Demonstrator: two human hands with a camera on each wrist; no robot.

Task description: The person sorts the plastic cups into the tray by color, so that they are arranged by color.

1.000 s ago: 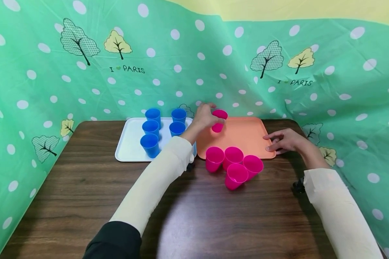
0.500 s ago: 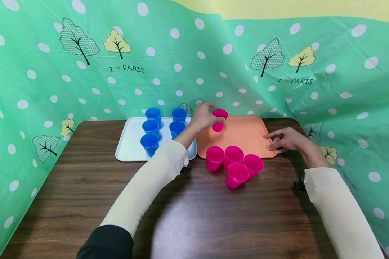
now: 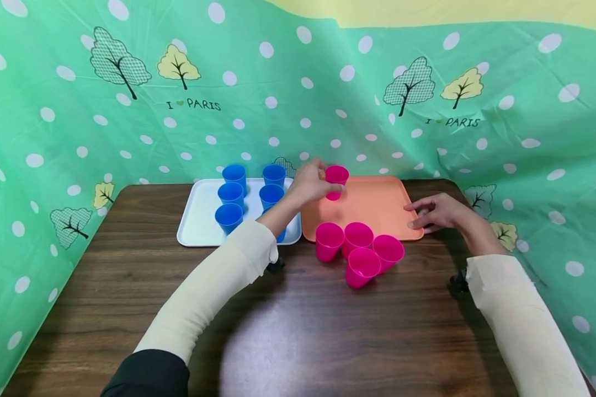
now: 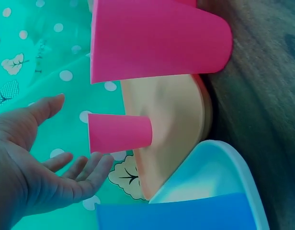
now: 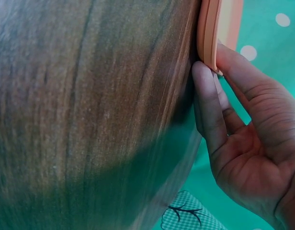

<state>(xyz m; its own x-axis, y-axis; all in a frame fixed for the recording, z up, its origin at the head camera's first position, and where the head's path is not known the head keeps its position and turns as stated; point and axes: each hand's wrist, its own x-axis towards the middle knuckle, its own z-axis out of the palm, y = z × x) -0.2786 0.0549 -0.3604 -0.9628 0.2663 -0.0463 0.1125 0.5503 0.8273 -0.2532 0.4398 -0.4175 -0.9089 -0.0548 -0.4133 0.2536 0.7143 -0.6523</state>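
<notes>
A pink cup stands upright at the far left corner of the orange tray. My left hand is just left of it. In the left wrist view that hand is spread, thumb and fingers a little apart from the pink cup. My right hand rests at the tray's near right corner. In the right wrist view its fingers lie loosely against the tray's rim. Several more pink cups cluster on the table before the tray.
A white tray with several blue cups sits left of the orange one, under my left forearm. A green dotted cloth walls the brown table at the back and both sides.
My left hand set the pink cup down on the orange tray's far corner and let go, fingers spreading. The right hand stayed at the tray's corner.
</notes>
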